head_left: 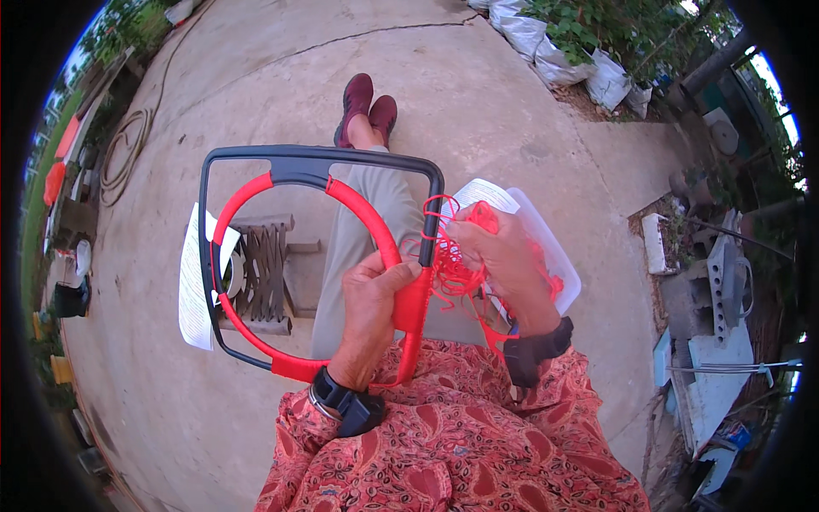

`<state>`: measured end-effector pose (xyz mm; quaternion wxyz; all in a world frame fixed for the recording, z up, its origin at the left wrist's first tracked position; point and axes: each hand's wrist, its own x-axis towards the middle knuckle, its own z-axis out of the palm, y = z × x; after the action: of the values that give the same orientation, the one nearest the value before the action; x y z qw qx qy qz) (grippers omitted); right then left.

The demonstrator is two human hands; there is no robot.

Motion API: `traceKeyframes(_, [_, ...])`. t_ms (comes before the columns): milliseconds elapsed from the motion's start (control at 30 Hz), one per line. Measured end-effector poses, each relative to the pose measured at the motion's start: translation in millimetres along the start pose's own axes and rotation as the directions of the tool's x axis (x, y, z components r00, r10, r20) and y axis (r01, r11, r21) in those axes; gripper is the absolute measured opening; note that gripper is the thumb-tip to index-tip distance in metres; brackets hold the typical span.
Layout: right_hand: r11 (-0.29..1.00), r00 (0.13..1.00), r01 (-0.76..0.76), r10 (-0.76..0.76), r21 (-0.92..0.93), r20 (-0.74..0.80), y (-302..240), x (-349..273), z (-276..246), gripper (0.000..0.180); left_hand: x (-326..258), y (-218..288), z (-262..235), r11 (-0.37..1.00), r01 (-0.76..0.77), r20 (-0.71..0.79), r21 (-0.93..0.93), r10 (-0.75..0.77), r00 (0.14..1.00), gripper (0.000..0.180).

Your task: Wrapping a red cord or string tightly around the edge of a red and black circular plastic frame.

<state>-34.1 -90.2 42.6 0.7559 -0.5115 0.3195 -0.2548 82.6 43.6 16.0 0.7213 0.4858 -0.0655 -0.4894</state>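
Observation:
Over my lap stands a black rounded-rectangle frame (256, 154) with an inner ring (363, 209) partly wrapped in red cord. My left hand (365, 311) is closed around the frame's red-wrapped right side, thumb on top near the bare black bar. To its right, my right hand (503, 256) is closed on a loose tangle of red cord (458, 271). Several loops of this cord pass around the black bar above the wrapped part. The fingertips of my right hand are partly hidden by the cord.
A translucent plastic tub (559, 252) with red material and printed paper (486, 194) is beside my right hand. To the left, a low stool with a strap seat (266, 264) has a printed sheet (193, 286) against it. A hose (128, 158) lies coiled farther left; white sacks (559, 64) line the far right.

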Motion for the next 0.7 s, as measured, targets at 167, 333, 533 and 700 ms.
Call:
traceKeyframes(167, [0.981, 0.982, -0.131, 0.108, 0.144, 0.157, -37.2, -29.2, 6.3, 0.015, 0.6, 5.1, -0.3, 0.999, 0.029, -0.057, 0.045, -0.026, 0.998, 0.008])
traceKeyframes(333, [0.960, 0.984, -0.073, 0.026, 0.269, 0.177, -43.5, -30.6, -3.2, 0.013, 0.6, 3.8, -0.1, 0.999, 0.000, 0.001, 0.047, 0.000, 1.000, 0.006])
traceKeyframes(533, [0.940, 0.991, -0.090, 0.052, 0.330, 0.120, -33.1, -26.8, -6.8, 0.007, 2.2, 6.0, -2.2, 1.000, 0.022, -0.020, -0.003, -0.022, 1.000, 0.005])
traceKeyframes(700, [0.924, 0.990, -0.115, 0.077, 0.364, 0.116, -28.3, -25.0, -6.4, 0.012, 5.9, 1.8, -5.2, 1.000, -0.004, -0.032, 0.016, 0.005, 0.999, 0.005])
